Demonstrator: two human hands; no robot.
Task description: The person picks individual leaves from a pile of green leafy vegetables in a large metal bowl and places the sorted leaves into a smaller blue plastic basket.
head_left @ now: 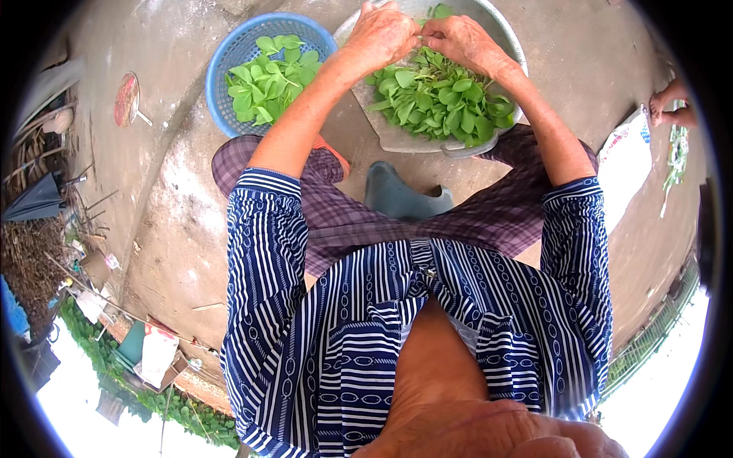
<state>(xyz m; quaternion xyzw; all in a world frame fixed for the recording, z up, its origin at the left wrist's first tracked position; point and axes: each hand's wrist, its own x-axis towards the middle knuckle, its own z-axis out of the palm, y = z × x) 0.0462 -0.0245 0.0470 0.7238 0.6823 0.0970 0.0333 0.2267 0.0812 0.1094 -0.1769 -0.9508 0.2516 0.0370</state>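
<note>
My left hand (pixel 383 34) and my right hand (pixel 460 43) meet over a wide grey basin (pixel 507 28), fingertips pinched together. Between them is a small leafy green sprig (pixel 421 24), mostly hidden by the fingers. Below my right hand, a heap of leafy greens (pixel 452 109) with thin stems fills the near part of the basin. Left of the basin and touching or almost touching it stands a round blue plastic basket (pixel 213 86). Loose picked green leaves (pixel 272 80) lie inside it, beside my left forearm.
A low grey-green plastic stool (pixel 401 194) shows between my legs. A white sack (pixel 627 166) lies at the right, near another person's bare feet (pixel 669 102). At the left are a reddish hand fan (pixel 127 100), a dark folded umbrella (pixel 35 197) and scattered litter (pixel 94 300) on the concrete floor.
</note>
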